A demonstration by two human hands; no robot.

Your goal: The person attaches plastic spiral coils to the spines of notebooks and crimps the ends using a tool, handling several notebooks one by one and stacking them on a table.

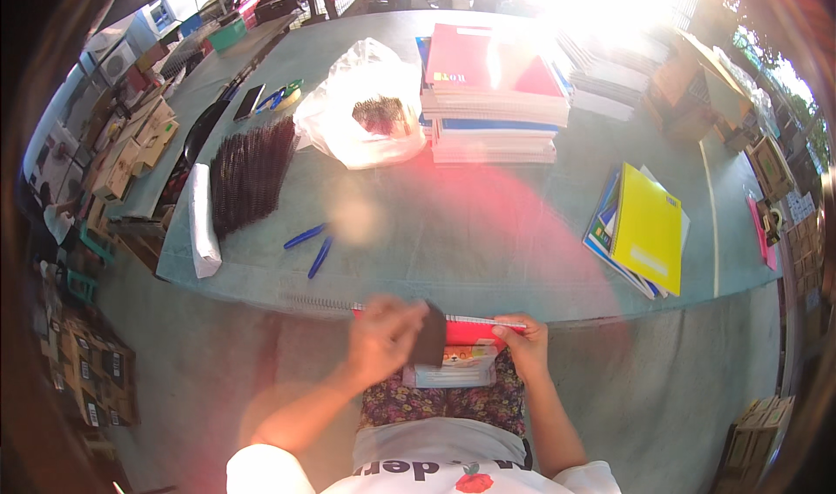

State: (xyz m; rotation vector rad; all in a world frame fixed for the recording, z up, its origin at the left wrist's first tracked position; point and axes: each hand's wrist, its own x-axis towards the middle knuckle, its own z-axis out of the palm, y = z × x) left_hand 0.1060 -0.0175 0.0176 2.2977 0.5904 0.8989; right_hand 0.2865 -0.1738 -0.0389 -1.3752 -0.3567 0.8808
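Observation:
A red notebook (475, 332) is held up at the near table edge, above my lap. My right hand (525, 346) grips its right end, thumb on the cover. A wire coil runs along its upper edge, and a length of coil (318, 302) sticks out to the left. My left hand (381, 339), smeared by motion, is closed at the notebook's left part with a dark brown flat piece (428, 337), whose kind I cannot make out. On my lap, below the notebook, lies a clear packet (448, 375) with a printed top.
Two blue pens (320, 257) lie on the green table (418, 259). Behind them are many black coils (252, 176), a white strip (203, 219), a plastic bag (361, 111) and a tall notebook stack (495, 102). Yellow and blue notebooks (646, 228) lie right; cardboard boxes (697, 93) stand far right.

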